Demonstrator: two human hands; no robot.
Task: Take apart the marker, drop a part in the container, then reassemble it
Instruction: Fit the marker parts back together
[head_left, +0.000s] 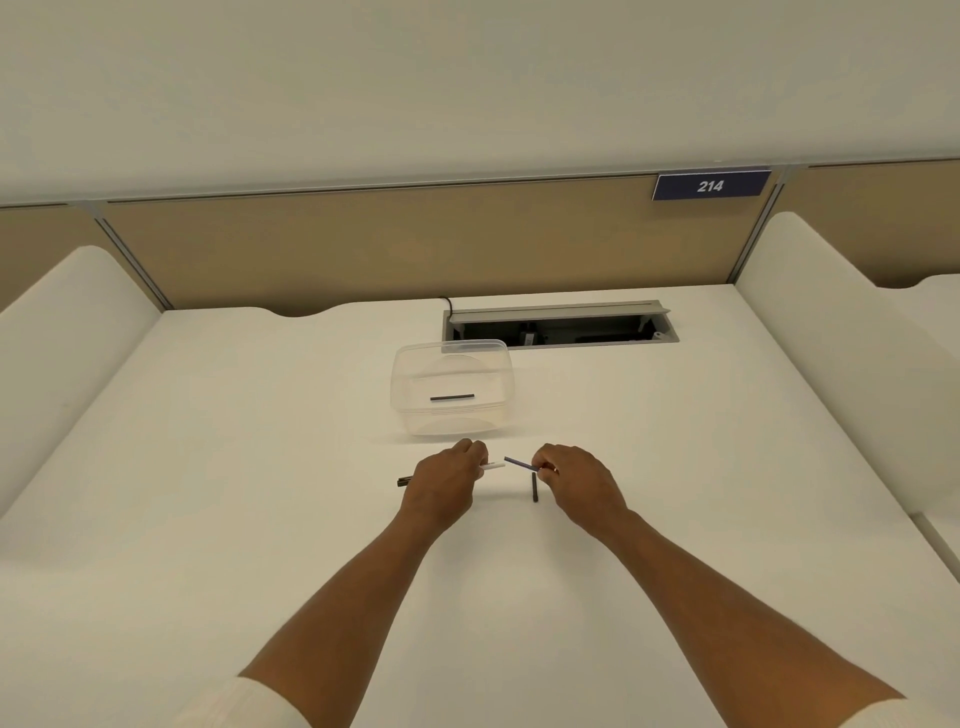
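Note:
My left hand (448, 475) grips the white marker barrel (493, 466), whose open end points right. A dark end of the marker (404, 481) sticks out on the left of that hand. My right hand (569, 475) pinches a thin dark stick (519, 463), its tip aimed at the barrel's opening, a small gap apart. A short dark part (534, 487) lies on the table just below my right hand. The clear plastic container (451, 387) stands just beyond my hands, with one dark rod (452, 397) lying in it.
An open cable tray (558, 328) is set into the white desk (208, 493) behind the container. White curved dividers (62, 332) flank the desk on both sides. A tan partition with a "214" sign (709, 185) runs along the back.

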